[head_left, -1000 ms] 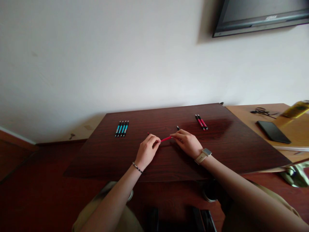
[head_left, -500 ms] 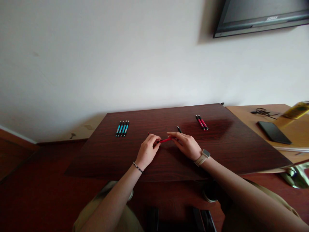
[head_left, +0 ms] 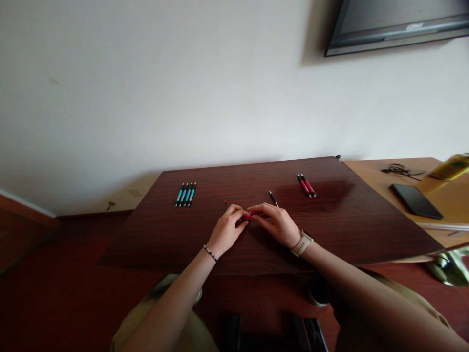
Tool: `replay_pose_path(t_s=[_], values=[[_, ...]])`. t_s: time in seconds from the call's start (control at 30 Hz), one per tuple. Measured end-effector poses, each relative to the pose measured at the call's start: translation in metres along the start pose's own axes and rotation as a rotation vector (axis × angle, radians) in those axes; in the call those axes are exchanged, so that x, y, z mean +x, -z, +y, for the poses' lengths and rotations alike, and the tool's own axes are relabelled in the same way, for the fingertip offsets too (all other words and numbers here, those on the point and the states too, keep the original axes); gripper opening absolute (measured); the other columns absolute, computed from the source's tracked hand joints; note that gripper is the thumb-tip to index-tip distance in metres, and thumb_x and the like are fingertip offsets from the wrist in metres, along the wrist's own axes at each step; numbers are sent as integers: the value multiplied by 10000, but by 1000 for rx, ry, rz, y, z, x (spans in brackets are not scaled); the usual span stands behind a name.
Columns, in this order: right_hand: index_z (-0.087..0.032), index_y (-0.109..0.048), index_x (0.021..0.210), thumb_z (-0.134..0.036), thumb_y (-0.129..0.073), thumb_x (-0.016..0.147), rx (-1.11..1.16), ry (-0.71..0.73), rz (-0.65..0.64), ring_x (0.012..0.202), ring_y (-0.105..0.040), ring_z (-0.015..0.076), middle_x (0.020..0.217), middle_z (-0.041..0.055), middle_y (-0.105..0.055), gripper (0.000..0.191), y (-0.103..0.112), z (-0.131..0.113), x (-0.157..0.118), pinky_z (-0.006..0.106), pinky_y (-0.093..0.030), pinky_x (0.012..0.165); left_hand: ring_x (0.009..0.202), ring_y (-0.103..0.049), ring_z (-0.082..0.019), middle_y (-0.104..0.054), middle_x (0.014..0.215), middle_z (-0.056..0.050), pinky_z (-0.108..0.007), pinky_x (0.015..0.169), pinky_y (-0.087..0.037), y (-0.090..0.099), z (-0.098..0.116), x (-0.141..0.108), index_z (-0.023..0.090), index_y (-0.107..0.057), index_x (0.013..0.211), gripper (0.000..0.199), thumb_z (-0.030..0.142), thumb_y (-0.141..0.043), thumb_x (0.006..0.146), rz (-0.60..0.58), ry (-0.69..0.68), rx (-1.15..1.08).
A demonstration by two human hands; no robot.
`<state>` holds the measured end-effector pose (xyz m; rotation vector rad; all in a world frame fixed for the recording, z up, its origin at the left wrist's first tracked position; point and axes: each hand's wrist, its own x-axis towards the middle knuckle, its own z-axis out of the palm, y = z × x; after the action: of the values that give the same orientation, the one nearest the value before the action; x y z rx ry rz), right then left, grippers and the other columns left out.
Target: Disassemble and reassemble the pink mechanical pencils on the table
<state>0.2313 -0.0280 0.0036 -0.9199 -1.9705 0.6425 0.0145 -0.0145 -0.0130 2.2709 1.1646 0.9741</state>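
Observation:
A red pen part is pinched between both hands above the dark table. My left hand closes on its left end, and my right hand grips its right end; the fingers cover much of it. Just beyond my right hand lies a pen piece with a black end and a pale lower part. A tiny red piece rests beyond my left hand. Several blue-and-black pens stand in a row at the left. On the right are red-and-black pens, side by side.
A lighter side table at the right holds a black phone, a coiled cable and a yellow bottle. A screen hangs on the wall at upper right.
My right hand has moved left, closer to my left hand, and its fingers have closed on the red part. Less of that part shows, while more of the pen piece beyond is visible.

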Motion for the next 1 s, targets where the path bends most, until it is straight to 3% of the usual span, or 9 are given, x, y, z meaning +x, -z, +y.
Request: replay_pose_path(t_s=[0.1,0.2,0.33,0.43,0.53,0.7,0.9,1.0], values=[[-262,-672,1263,-307,-589,1032,-47,-17,17,998,-719,197,1109,48,-749,250,6,5,4,327,-572,921,1013,-680,-201,-663,1074,-63,-369,970,-559,0,-1,1,211,-729,996,65,225,-668,975,45,18,-67],[-252,-639,1328,-287,-581,1019,-201,-60,97,999,-704,219,1134,68,-732,316,21,23,8,357,-555,941,1061,-689,-206,-690,1105,-82,-368,968,-575,3,-2,2,198,-709,1023,153,333,-637,1008,92,79,-302],[-226,-650,1318,-318,-626,974,-481,-128,99,1076,-652,295,1171,117,-690,357,38,58,10,449,-513,999,1034,-728,-214,-714,1174,-107,-345,894,-605,5,-6,2,185,-697,1086,309,474,-644,991,118,268,-612],[-212,-643,1324,-369,-682,937,-552,-194,68,1031,-646,299,1117,116,-683,419,41,75,8,446,-512,968,955,-741,-207,-724,1154,-117,-303,798,-599,5,-8,4,173,-709,1106,386,526,-682,954,155,386,-742],[-204,-630,1336,-316,-704,917,-548,-246,19,936,-658,263,1028,86,-695,440,42,79,7,384,-517,881,974,-735,-203,-718,1149,-107,-288,799,-587,5,-8,5,178,-709,1102,380,516,-723,928,181,428,-872],[-204,-648,1302,-178,-653,917,-513,-368,-8,837,-685,215,923,36,-747,386,45,77,6,307,-482,762,1157,-709,-248,-693,1246,-104,-361,941,-579,6,-6,5,193,-682,1090,341,497,-722,941,161,423,-1037],[-196,-694,1247,-213,-627,942,-459,-339,24,892,-701,223,974,64,-766,314,45,78,7,327,-509,822,913,-734,-170,-716,1159,-93,-274,770,-568,6,-7,4,193,-680,1133,374,508,-722,934,140,447,-947],[-198,-706,1262,-288,-607,958,-276,-307,80,857,-695,215,987,66,-765,331,44,74,10,342,-527,824,994,-726,-199,-709,1163,-98,-296,805,-580,6,-5,3,193,-689,1129,355,496,-711,945,114,431,-977]])
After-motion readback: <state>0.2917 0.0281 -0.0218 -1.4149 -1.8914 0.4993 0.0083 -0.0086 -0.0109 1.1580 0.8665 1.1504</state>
